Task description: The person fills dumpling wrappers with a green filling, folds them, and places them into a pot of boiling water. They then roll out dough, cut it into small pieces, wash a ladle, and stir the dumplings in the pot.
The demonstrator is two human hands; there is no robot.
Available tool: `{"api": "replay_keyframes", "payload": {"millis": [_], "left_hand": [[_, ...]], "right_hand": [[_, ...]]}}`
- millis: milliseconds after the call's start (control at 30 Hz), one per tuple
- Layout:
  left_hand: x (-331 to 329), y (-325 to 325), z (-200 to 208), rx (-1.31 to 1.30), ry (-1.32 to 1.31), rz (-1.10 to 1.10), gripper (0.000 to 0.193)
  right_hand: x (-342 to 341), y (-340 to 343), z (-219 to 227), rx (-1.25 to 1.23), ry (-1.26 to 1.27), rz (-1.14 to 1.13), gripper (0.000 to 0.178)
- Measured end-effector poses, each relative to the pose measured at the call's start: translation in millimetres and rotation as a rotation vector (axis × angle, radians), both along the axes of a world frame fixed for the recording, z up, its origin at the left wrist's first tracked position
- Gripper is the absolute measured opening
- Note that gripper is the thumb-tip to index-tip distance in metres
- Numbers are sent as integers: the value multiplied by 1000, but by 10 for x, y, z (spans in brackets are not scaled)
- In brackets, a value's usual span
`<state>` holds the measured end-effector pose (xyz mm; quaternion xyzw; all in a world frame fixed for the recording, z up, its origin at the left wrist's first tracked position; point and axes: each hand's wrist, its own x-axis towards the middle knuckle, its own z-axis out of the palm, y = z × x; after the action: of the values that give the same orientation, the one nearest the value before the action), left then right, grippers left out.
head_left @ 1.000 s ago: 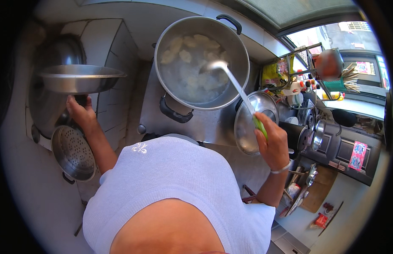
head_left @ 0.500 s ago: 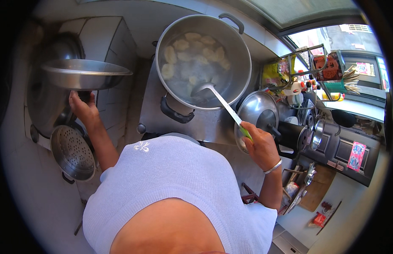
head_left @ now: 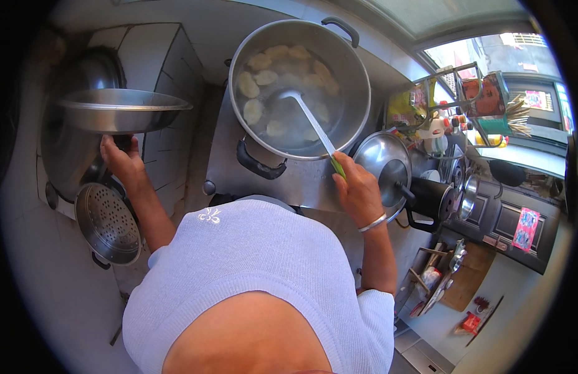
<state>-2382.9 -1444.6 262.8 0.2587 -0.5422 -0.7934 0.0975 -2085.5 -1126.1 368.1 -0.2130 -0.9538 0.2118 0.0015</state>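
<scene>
A large steel pot (head_left: 238, 118) of steaming water with several pale dumplings (head_left: 253, 112) in it stands on a steel stove top (head_left: 223, 168). My right hand (head_left: 359, 190) is closed round the green end of a long-handled ladle (head_left: 314, 121). The ladle's bowl is in the water near the pot's middle, blurred by steam. At the left, my left hand (head_left: 122, 161) holds a wide steel basin (head_left: 130, 118) from below. Its fingertips are at the basin's dark underside, partly hidden.
A perforated steamer tray (head_left: 108, 215) hangs below my left hand. Right of the pot are a shiny lid (head_left: 382, 162) and a black-handled pot (head_left: 429, 196). Further right stands a rack (head_left: 451, 100) with packets and bottles by the window. The pot's black handle (head_left: 261, 163) faces me.
The ladle's bowl has moved from the pot's near side toward its middle, and my right hand has shifted left. The dumplings have drifted round. My left hand and the basin have barely moved.
</scene>
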Motion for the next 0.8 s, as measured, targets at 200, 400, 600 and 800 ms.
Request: {"api": "replay_keyframes", "payload": {"millis": [200,400,600,800], "left_hand": [[20,26,-2,3,7,-12,45],[13,-117,-138,-126,63,-69,44],[15,-77,-16,6,13,-11,45],[-26,-65,18,22,17,-32,46]], "right_hand": [[-185,-27,-141,42,82,-37,45],[-126,-78,-222,78,299,-96,46],[118,-273,-52,67,469,-218,43],[434,-438,61,56,426,-272,42]]}}
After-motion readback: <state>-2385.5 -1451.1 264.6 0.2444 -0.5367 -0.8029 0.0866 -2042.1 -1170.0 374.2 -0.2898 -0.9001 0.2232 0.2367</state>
